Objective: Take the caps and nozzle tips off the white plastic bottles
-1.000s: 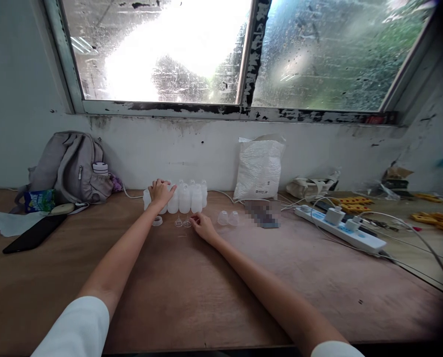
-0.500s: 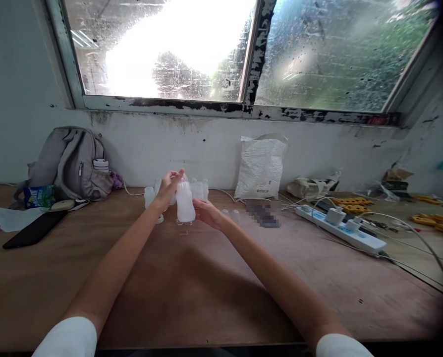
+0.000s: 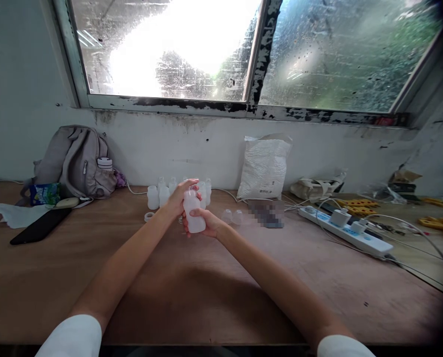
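A frosted white bottle [image 3: 194,215] is held above the table, slightly tilted, between both hands. My right hand [image 3: 206,221] is wrapped round its lower body, thumb across the front. My left hand [image 3: 180,197] closes on the bottle's upper end from the left, partly hiding the top. Behind the hands stand several similar bottles [image 3: 153,197] in a group, some with clear tops. A small ring [image 3: 148,216] lies left of the hands. Two clear domed pieces [image 3: 237,216] rest on the table to the right.
On the wooden table [image 3: 150,297] are a black phone [image 3: 41,226] and grey backpack [image 3: 82,166] at left. A white plastic package [image 3: 264,168] leans on the wall. A white power strip [image 3: 348,232] with cables and several yellow items [image 3: 357,206] lie at right.
The bottle has moved slightly right and down and is now tilted. My right hand has wrapped round its body, and my left hand has come down with its upper end. The view has shifted slightly.
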The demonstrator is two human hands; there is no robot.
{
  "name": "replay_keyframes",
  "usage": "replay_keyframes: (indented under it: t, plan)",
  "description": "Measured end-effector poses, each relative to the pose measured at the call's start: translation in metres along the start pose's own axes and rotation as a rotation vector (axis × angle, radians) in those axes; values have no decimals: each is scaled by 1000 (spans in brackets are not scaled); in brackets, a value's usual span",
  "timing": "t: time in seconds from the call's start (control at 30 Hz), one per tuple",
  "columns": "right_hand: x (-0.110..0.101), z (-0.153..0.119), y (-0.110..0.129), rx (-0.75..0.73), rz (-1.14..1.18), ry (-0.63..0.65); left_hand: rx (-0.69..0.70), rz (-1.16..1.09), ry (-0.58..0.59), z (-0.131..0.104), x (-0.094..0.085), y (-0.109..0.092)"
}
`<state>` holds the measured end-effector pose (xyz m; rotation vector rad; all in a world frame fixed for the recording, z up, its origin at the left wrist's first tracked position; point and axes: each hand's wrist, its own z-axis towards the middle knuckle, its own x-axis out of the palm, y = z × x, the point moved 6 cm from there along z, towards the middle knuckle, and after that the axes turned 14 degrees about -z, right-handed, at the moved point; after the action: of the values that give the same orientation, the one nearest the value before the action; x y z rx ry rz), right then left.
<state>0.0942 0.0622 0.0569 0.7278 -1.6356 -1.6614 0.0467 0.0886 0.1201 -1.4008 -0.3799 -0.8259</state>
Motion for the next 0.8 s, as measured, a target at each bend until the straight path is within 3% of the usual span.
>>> replay_keyframes:
  t: [0.17,0.33,0.5,0.63,0.8]
  plan:
    - [-14,5,-1,1,-341,-245,215,114,-95,9,-17,0]
    - [-32,10,-3,-3,-612,-493,345,143,-218,14,-33,5]
    - [-44,0,4,65,-1224,-847,463,56,-433,13,-48,8]
    - [-40,-4,8,106,-1474,-871,463,-3,-583,10,-56,11]
    - [-42,-2,8,82,-1506,-831,451,-39,-651,8,-59,9]
